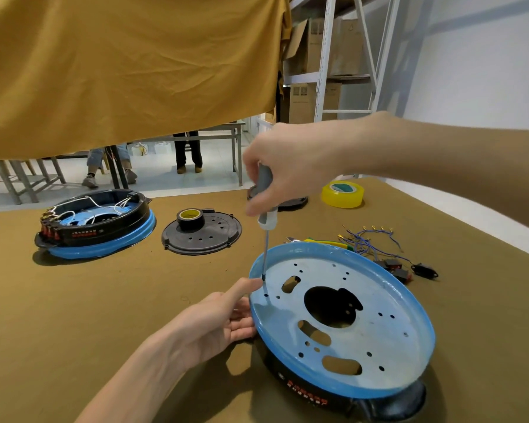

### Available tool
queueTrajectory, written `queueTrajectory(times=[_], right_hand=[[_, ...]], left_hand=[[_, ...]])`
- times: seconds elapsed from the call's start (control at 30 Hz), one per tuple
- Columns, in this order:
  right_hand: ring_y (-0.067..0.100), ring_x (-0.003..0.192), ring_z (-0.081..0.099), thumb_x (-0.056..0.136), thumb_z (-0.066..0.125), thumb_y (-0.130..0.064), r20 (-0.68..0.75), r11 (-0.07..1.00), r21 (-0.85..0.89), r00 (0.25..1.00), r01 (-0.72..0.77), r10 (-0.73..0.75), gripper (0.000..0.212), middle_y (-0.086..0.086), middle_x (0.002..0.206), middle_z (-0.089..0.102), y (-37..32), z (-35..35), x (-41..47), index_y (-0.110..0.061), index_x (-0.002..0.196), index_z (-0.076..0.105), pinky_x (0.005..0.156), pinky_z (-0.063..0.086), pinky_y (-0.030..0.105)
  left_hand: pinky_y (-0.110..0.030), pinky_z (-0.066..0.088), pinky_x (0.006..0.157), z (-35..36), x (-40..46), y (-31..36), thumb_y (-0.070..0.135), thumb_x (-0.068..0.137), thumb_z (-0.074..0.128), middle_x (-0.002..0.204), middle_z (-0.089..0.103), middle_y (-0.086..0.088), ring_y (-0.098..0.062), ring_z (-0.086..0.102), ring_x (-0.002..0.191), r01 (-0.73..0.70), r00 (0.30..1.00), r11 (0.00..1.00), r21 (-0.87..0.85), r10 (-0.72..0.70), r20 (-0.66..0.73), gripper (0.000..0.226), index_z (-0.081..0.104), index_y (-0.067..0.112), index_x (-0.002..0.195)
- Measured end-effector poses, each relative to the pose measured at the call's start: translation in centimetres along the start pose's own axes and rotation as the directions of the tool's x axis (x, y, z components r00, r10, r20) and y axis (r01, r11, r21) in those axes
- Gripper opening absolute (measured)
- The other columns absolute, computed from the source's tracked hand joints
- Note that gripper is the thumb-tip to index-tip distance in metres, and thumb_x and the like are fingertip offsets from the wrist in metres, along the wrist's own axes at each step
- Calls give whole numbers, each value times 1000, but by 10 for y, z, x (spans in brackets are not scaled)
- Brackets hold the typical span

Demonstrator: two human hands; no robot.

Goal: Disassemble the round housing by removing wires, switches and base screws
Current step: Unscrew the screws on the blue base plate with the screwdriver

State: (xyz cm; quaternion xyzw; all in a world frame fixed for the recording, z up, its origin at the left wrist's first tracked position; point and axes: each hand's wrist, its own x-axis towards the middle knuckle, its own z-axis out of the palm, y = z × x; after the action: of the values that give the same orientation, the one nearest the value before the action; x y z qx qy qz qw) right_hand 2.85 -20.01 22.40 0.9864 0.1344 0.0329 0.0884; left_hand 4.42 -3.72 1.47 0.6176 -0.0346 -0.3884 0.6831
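Blue-rimmed round housing (342, 315) hides the left hand's (217, 323) fingertips, straight fingers supporting its edge. Right hand (283, 166) grips the screwdriver (266, 221), tip in 1 base hole.

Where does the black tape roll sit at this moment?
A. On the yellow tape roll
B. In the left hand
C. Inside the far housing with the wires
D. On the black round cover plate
D: the black tape roll stands on the black round cover plate, between the two housings.

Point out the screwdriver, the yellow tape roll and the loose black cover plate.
screwdriver (265, 182): head view, on its grey handle.
yellow tape roll (343, 194): head view, on its outer side.
black cover plate (209, 238): head view, on its perforated face.
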Motion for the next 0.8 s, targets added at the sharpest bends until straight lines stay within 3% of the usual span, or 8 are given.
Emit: queueTrajectory(times=[0.1, 0.2, 0.33, 0.4, 0.5, 0.57, 0.7, 0.8], right_hand=[[16, 54, 70, 95, 61, -54, 28, 998, 26, 998, -60, 60, 43, 3, 66, 74, 1, 0, 6, -12, 94, 71, 50, 54, 20], [16, 77, 71, 83, 81, -30, 96, 983, 178, 994, 40, -58, 29, 3, 93, 74, 0, -9, 3, -22, 107, 67, 60, 54, 22], [20, 64, 74, 90, 62, -63, 76, 998, 2, 995, -68, 68, 47, 5, 78, 76, 0, 3, 6, -18, 105, 63, 49, 53, 22], [22, 64, 73, 97, 52, -61, 5, 990, -98, 995, -97, 98, 53, 8, 75, 75, 1, 5, 8, -11, 101, 68, 49, 54, 25], [16, 80, 70, 88, 75, -33, 58, 987, 160, 998, 14, -23, 26, -1, 95, 71, 2, -3, 5, -21, 110, 68, 60, 55, 18], [9, 86, 65, 81, 83, -26, 99, 971, 233, 991, 60, -85, 35, -9, 101, 65, 1, -12, 0, -28, 110, 66, 56, 50, 10], [16, 55, 73, 95, 55, -62, 106, 995, 19, 990, -95, 93, 51, 3, 70, 76, -3, 0, 1, -13, 98, 64, 51, 55, 27], [19, 57, 73, 98, 59, -48, 29, 999, -6, 999, -34, 34, 36, 4, 67, 74, 0, 2, 3, -14, 92, 68, 60, 63, 33]], left_hand=[[-32, 63, 76, -1, 1, 0, 44, 48, 89, 95, 80, -14, -25, 78, 92, 3, 1000, 1000, 2, -3, 10, 78, 68, 0, 108], [-31, 63, 72, -1, 0, 0, 43, 48, 89, 91, 80, -13, -25, 78, 89, -5, 1000, 1000, 1, 5, 4, 78, 67, 0, 108], [-33, 63, 77, 0, 0, 0, 44, 48, 89, 92, 80, -13, -24, 78, 91, 0, 1000, 1000, 6, 0, -2, 83, 64, 1, 114], [-33, 63, 77, 0, -1, 0, 44, 48, 89, 93, 80, -13, -24, 78, 91, 5, 1000, 1000, 3, -5, -2, 83, 63, 1, 114], [-30, 63, 71, 0, -3, 1, 42, 51, 88, 91, 80, -13, -24, 79, 88, 3, 1000, 1000, 1, -3, 2, 78, 64, 0, 112], [-30, 63, 70, 0, -3, 1, 42, 53, 88, 91, 80, -12, -24, 79, 88, 1, 1000, 1000, 0, -1, 5, 75, 64, 0, 111], [-30, 63, 72, 0, -2, 0, 43, 55, 88, 96, 80, -13, -24, 78, 92, 2, 1000, 1000, 6, -2, 0, 75, 67, 0, 112], [-29, 63, 76, -1, 0, 0, 38, 74, 82, 101, 79, -14, -23, 78, 94, 16, 1000, 1000, 20, -16, 19, 59, 66, -1, 115]])
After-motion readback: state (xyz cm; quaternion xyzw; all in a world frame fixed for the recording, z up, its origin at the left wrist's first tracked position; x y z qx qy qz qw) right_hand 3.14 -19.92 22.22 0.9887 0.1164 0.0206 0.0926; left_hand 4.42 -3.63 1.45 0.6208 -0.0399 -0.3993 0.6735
